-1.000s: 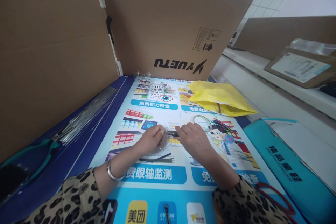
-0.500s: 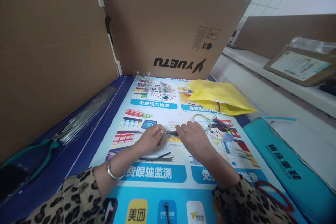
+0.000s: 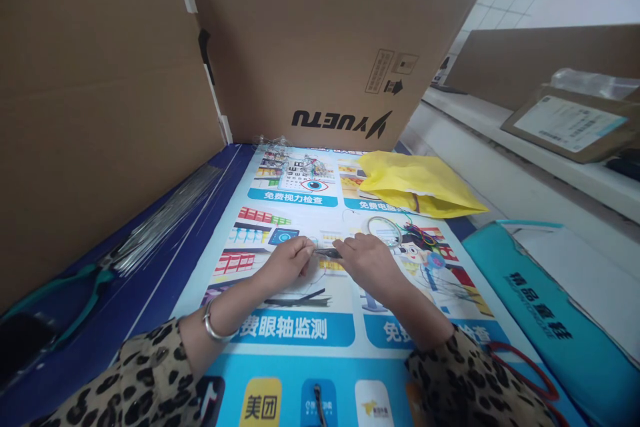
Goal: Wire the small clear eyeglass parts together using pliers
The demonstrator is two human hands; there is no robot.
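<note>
My left hand and my right hand meet over a printed poster on the table. Both are closed in a pinch on a small dark thin piece held between them. Fine wire runs from it; its exact kind is too small to make out. A silver bracelet sits on my left wrist, and both sleeves are leopard-print. Just beyond my right hand lie a coil of pale wire and a bundle of coloured wires.
Cardboard panels wall the left and back. A bundle of metal rods and teal-handled pliers lie left. A yellow bag sits at the back, a teal bag at right, red wire loops near my right sleeve.
My right hand has shifted slightly left and closer to the left hand. Otherwise the scene is the same.
</note>
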